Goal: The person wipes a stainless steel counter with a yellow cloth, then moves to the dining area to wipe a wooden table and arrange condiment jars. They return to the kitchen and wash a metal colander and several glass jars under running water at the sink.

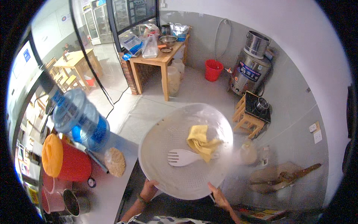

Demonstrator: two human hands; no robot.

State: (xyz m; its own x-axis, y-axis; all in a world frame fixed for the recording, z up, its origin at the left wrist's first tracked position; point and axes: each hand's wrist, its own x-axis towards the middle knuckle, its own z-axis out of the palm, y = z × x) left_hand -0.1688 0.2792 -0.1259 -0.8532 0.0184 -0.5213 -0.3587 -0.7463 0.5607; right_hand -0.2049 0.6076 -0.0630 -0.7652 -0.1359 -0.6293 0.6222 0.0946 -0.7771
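Note:
Both my hands hold a large round pale pan or basin (173, 134) with a textured bottom in front of me. My left hand (148, 190) grips the rim at the near left, and my right hand (219, 197) grips it at the near right. Inside lie a yellow cloth (201, 141) and a white slotted, fork-like server (181, 157); the cloth covers part of the server's handle. The fingers under the rim are partly hidden.
At left, a counter holds a large blue water bottle (84, 120), a red container (74, 162), a bag of grains (115, 162) and pots. Ahead stand a wooden table (165, 60), a red bucket (213, 70) and a steel boiler (250, 71). A wooden stool bears a black hob (251, 105).

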